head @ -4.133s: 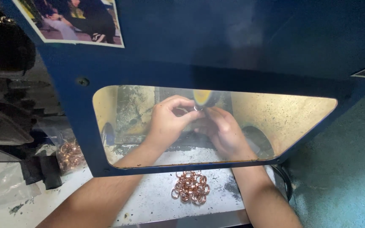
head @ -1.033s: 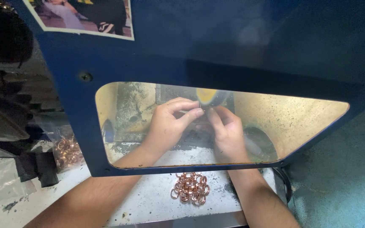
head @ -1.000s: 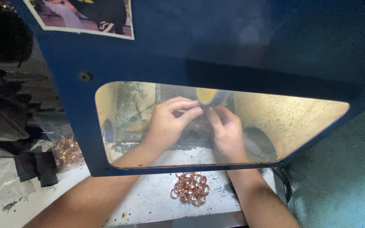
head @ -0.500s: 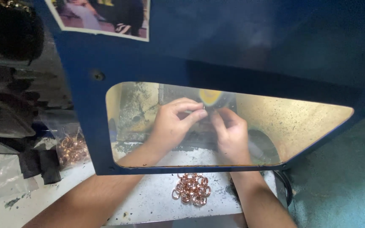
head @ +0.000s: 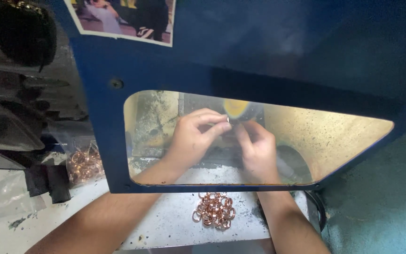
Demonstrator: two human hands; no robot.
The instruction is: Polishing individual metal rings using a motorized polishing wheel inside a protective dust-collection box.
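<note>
The small shiny metal ring [head: 228, 119] sits pinched at the fingertips of your left hand [head: 194, 138], behind the scratched yellowed window [head: 334, 136] of the blue guard panel [head: 269, 51]. Since a moment ago your view has drifted; both hands hold much the same pose, so work at the yellow wheel [head: 235, 106] continues. Your right hand [head: 258, 151] curls beside it; its grip is unclear. Copper rings [head: 214, 210] lie heaped below.

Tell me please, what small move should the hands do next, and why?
Probably ease the small ring, pinched by the left hand, onto the yellow wheel just above it; the right hand is close beside it to steady.
</note>
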